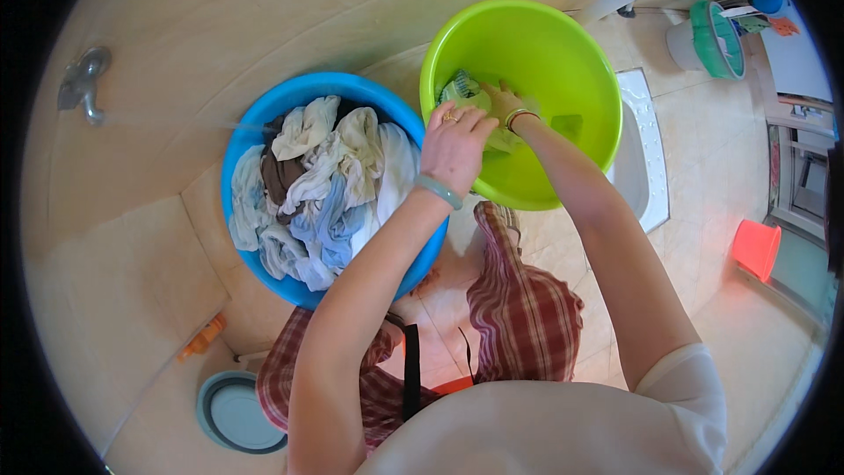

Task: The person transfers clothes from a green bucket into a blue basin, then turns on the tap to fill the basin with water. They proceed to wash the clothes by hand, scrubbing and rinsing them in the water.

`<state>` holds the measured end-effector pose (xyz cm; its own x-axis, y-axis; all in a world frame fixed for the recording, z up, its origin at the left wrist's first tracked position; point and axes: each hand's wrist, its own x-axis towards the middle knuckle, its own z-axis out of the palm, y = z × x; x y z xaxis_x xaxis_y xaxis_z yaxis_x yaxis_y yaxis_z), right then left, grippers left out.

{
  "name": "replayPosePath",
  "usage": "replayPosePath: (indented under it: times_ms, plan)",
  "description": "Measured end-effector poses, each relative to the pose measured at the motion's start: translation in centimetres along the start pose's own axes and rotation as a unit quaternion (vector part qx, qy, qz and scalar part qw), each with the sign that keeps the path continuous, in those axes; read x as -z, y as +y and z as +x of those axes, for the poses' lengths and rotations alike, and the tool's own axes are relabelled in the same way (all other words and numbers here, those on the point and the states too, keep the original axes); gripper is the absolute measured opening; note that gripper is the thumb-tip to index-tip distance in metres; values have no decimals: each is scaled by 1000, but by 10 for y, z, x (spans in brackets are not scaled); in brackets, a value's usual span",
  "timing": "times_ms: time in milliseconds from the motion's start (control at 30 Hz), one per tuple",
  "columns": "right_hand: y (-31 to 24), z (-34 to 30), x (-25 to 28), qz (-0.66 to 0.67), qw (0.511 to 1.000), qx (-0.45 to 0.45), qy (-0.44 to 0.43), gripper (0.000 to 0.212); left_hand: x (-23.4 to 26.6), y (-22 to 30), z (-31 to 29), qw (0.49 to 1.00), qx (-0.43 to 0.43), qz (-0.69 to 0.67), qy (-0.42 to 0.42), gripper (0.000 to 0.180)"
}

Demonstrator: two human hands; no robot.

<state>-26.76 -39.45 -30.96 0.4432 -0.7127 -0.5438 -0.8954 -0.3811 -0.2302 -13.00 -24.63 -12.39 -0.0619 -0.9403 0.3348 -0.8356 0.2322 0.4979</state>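
I'm on the head view now, a wide fisheye pitched steeply down over the pale shirt, facing out along the forearms to the left hand, right hand and green tub, all near, while the wall bows toward the view's dark edge.

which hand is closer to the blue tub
Left. The left hand is at the green tub's left rim, just right of the blue tub; the right hand is farther right, reaching inside the green tub.
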Motion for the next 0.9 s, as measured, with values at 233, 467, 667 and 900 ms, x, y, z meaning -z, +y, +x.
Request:
replayPosePath:
  times_ms: [233, 467, 667, 900]
  plan:
    - [-52, 8, -19, -84, 994, -47, -48, 80, 7, -6, -5, 999, 36, 12, 16, 27]
    - [-35, -32, 34, -43, 997, 68, 2, 63, 0, -7, -5, 999, 38, 23, 10, 25]
    - [-10, -101, 104, 211, 969, 84, 95, 57, 0, -1, 1, 999, 41, 11, 9, 25]
    - [-4, -176, 186, 469, 854, 114, 194, 55, 29, 12, 11, 916, 198, -341, 69, 54]
